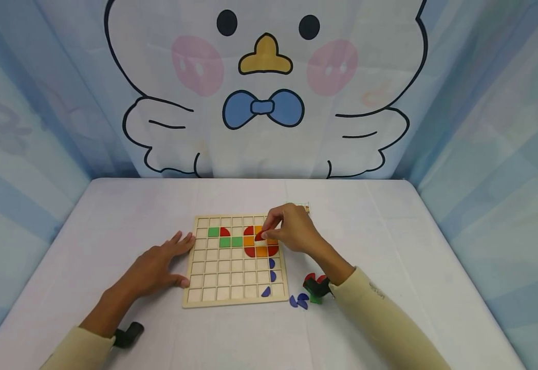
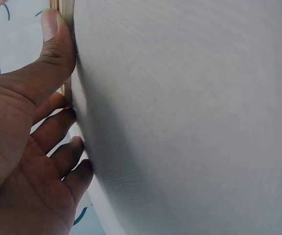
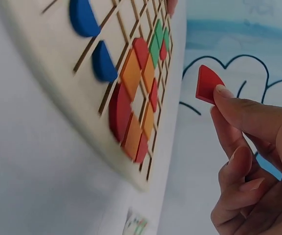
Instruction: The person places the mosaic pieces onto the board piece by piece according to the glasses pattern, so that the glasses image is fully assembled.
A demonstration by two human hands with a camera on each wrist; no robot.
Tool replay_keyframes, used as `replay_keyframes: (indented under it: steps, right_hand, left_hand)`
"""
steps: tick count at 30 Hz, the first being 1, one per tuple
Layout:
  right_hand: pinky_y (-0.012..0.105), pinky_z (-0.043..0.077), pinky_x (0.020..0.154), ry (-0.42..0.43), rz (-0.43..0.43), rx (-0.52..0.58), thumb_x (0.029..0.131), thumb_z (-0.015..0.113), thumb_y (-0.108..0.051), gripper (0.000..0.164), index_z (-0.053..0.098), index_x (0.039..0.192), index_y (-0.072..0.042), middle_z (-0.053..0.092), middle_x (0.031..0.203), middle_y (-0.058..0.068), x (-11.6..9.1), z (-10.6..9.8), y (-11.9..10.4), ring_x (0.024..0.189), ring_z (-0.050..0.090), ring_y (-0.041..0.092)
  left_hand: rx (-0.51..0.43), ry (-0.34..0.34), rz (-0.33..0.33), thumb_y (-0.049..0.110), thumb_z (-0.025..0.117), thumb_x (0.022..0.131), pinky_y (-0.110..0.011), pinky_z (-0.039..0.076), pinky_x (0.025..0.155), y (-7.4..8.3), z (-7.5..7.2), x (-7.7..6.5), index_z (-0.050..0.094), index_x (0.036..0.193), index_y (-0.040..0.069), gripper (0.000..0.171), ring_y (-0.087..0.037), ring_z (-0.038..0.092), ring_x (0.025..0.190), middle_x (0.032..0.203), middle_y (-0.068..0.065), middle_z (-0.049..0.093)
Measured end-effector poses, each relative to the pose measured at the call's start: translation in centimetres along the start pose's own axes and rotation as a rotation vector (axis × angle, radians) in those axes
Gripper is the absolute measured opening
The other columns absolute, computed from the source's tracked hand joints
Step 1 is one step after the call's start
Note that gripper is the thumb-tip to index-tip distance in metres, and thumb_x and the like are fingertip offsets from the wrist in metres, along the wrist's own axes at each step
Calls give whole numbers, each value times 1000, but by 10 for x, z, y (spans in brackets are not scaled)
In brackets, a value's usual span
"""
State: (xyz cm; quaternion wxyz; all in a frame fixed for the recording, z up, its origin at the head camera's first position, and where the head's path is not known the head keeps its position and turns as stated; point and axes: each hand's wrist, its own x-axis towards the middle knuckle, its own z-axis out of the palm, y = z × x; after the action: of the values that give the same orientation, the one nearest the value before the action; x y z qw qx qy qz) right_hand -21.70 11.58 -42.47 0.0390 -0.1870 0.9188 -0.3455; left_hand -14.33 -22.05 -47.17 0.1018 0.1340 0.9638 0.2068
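Note:
A wooden grid board (image 1: 224, 293) lies on the table. My right hand (image 1: 296, 226) is over its upper right part, pinching a red quarter-circle tile (image 3: 208, 84) between thumb and finger. Below it, red quarter-circle and orange square tiles (image 1: 261, 252) form a ring around a bare cell. Green square tiles (image 1: 224, 242) and one red quarter-circle (image 1: 224, 232) sit further left. Blue half-circle tiles (image 1: 273, 276) lie along the board's right side. My left hand (image 1: 160, 264) rests at the left edge, fingers spread, with its thumb (image 2: 50, 29) against the board's side.
Right of the board, loose blue half-circles (image 1: 302, 304), a green piece (image 1: 316, 299) and red pieces (image 1: 310, 277) lie partly under the right wrist camera (image 1: 320, 288). A small printed card (image 1: 307, 207) is partly hidden behind my right hand. A cartoon curtain (image 1: 264, 149) hangs behind the table.

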Motion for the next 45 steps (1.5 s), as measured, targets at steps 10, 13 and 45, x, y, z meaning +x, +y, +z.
replay_keyframes:
  steps: [10,13,45]
  right_hand:
    - [30,49,67,-29,-73,55,88,89,-19,13,79,80,-22,76,78,-12,24,26,-26,74,65,11]
    - [30,48,67,-34,-87,79,88,89,-19,12,79,82,-21,76,78,-11,30,34,-33,76,64,11]
    - [27,45,58,-17,71,-63,88,90,-26,21,75,73,-25,70,74,-11,79,107,-72,72,61,9]
  left_hand:
    - [1,-3,0,43,95,71,-76,35,117,-1,1,0,37,166,15,114,-53,33,156,172,-20,32]
    - [-4,-5,-2,44,95,71,-76,35,117,-2,1,0,37,166,16,114,-53,33,156,172,-20,32]
    - [0,4,31,41,95,71,-77,39,112,-5,1,1,38,165,12,113,-58,39,150,170,-27,32]
